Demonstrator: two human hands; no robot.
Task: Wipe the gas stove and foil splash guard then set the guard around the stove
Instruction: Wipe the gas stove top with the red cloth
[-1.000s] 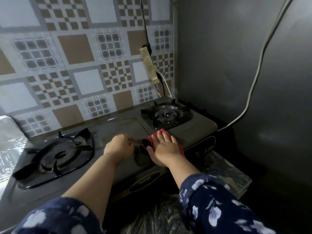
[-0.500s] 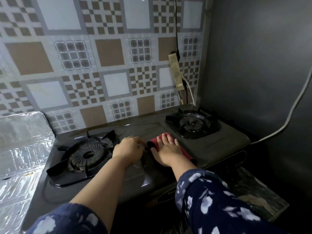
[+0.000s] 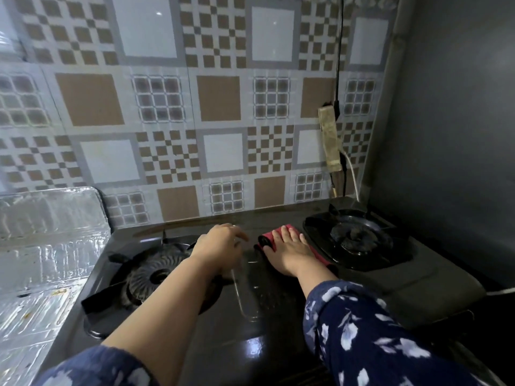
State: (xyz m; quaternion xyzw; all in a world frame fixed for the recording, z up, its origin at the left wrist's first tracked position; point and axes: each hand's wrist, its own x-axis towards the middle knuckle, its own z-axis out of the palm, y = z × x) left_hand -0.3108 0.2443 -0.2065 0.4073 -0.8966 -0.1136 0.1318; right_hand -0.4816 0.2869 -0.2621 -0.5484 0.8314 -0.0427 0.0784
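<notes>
Your right hand point(image 3: 289, 253), fingers flat and together, presses the red cloth point(image 3: 267, 238) onto the gas stove point(image 3: 259, 310) centre to wipe, while your left hand point(image 3: 220, 245), fingers loosely curled on nothing, braces beside it; the foil splash guard point(image 3: 53, 246) lies off the left edge.

no readable text, labels or numbers

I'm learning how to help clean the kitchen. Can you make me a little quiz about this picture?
1. True or false: the right hand presses flat on the red cloth.
2. Which burner is the left hand nearest? A) left burner B) right burner
3. Fill in: the foil splash guard lies to the ____ of the gas stove.

Key: 1 true; 2 A; 3 left.
</notes>
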